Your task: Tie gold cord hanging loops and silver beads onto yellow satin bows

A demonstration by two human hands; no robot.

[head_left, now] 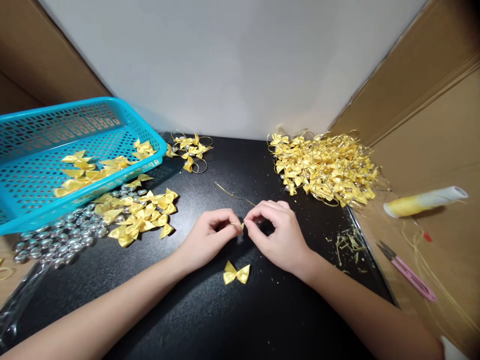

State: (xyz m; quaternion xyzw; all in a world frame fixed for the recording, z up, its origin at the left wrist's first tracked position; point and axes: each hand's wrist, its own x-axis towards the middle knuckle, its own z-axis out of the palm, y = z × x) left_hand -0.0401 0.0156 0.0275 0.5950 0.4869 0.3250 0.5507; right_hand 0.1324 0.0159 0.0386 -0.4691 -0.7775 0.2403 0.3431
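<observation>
We position both hands above the black work surface point(180, 320), near its middle, with the fingertips of each brought close together. Our left hand point(210, 240) pinches a thin gold cord point(242, 225) between thumb and index finger. Our right hand point(275, 232) pinches the same cord from the opposite side, thumb against index finger, its remaining fingers curled. The fingertips nearly meet, and they hide most of the gripped section. A loose strand point(232, 194) of similar colour lies beyond the hands and runs up to the right hand; we cannot tell whether it joins the held cord.

Just below the fingertips, on our side, we see a single yellow bow point(236, 276) lying flat on the surface, untouched.

To the left, we locate a blue basket point(159, 145) containing yellow bows. Beside its near edge lie silver beads point(60, 242) and a heap of loose bows point(144, 217), with a clear plastic bag point(18, 300) nearer to us. At the back, we note a small cluster of looped bows point(193, 150); at back right, a large pile of looped bows point(326, 167). Thread clippings point(348, 245) lie near the right edge. Past that edge, we find a yellow-and-white tube point(423, 201) and pink-handled snips point(412, 277).
</observation>
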